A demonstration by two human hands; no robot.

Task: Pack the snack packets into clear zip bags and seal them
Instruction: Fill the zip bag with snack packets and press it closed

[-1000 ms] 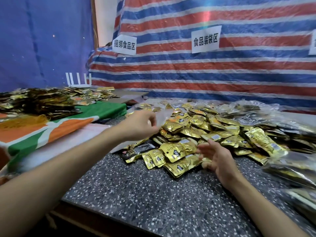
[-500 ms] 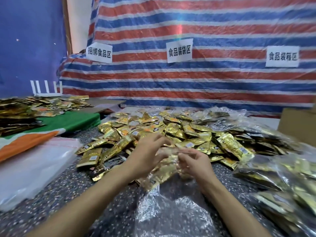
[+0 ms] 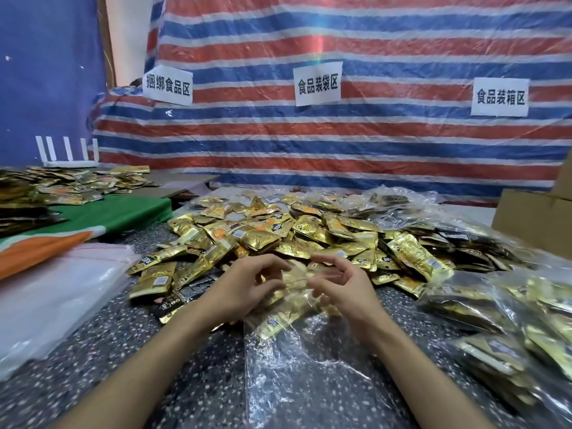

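A big heap of gold snack packets [image 3: 278, 236] covers the middle of the speckled table [image 3: 123, 351]. In front of it a clear zip bag [image 3: 309, 360] hangs down toward me, its mouth held up between both hands. My left hand [image 3: 244, 289] pinches the bag's top edge on the left. My right hand [image 3: 343, 289] pinches the top edge on the right. A few gold packets show through the film near the mouth; I cannot tell whether they lie inside the bag or behind it.
A stack of flat clear zip bags [image 3: 52, 298] with red strips lies at the left. Filled bags [image 3: 510, 329] pile up at the right, with a cardboard box [image 3: 532, 224] behind them. More packets [image 3: 62, 187] sit on the green and orange cloth at far left.
My left hand has brought a clear bag from the left stack to the front of the heap. Both hands have closed on its top edge, and my view has swung to the right.
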